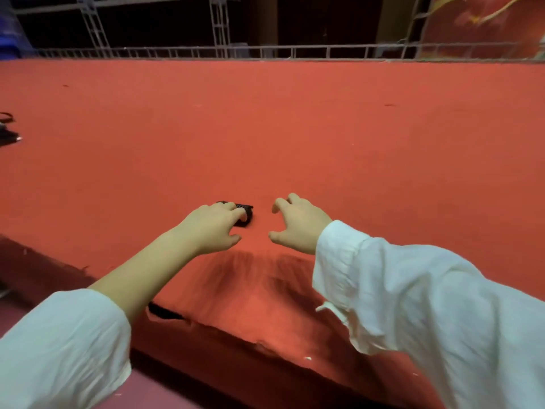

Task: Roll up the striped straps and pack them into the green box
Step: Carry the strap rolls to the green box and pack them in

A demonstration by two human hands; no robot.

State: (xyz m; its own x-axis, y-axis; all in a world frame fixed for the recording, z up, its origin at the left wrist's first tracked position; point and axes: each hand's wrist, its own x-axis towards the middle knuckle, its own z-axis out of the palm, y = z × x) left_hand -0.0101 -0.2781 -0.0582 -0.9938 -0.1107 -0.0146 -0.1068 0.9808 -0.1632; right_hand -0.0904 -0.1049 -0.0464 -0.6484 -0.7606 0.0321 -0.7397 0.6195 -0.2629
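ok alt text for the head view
A person's left hand grips a small dark strap bundle on a red carpeted surface, while the right hand hovers beside it, fingers loosely curled and empty. Both arms wear white sleeves.

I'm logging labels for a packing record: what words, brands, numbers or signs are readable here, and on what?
No text can be read in this view.
Dark strap under the left hand: woven pattern only, no lettering visible.
Red and gold banner, top right: blurred shapes, nothing legible.
Red carpet: no marks or signs.
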